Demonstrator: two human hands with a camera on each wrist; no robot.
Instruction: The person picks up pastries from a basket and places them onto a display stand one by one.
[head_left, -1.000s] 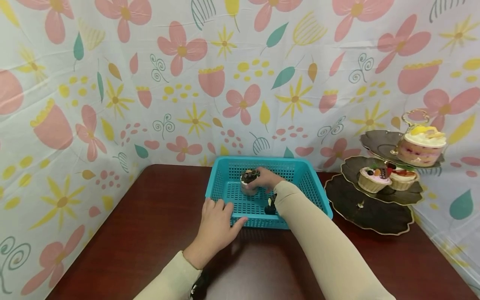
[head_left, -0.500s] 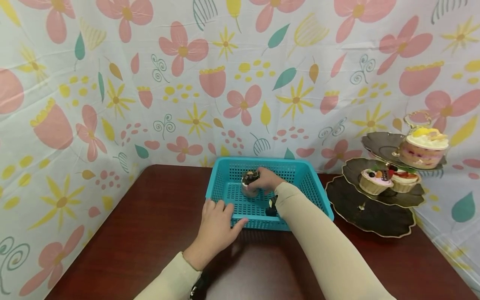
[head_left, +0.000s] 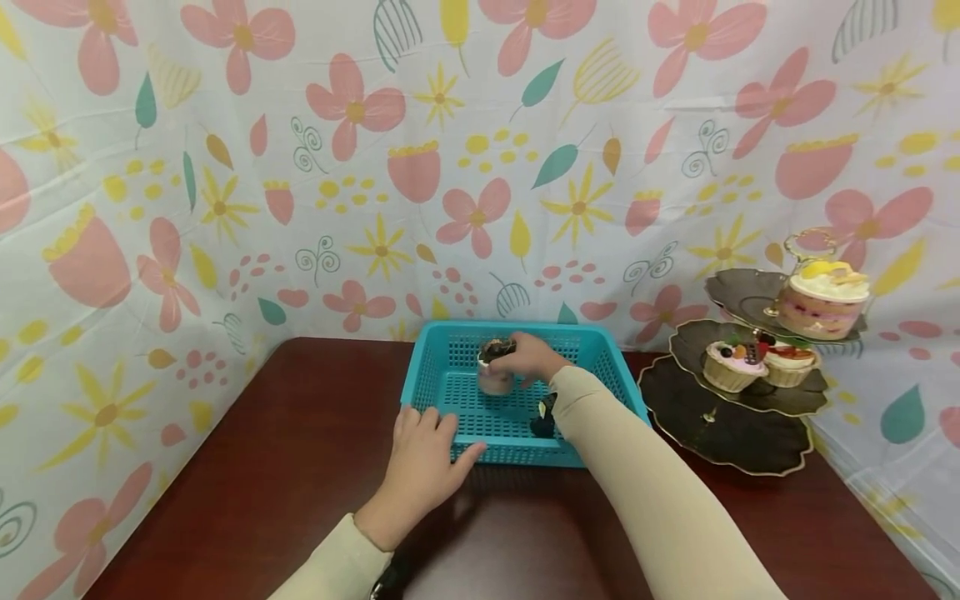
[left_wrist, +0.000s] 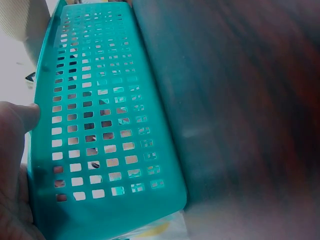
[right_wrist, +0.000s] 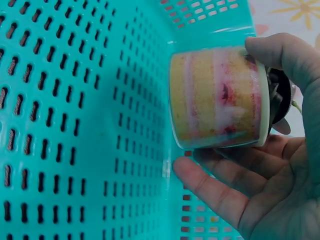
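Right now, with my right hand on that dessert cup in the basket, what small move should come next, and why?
Probably lift the dessert cup straight up. The right hand grips it inside the basket, whose walls stand around it, and the left hand holds the near rim.

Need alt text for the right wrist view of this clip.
A right hand grips a layered cake cup just above the floor of a turquoise slotted basket. Fingers curl under the cup; the thumb rests over it.
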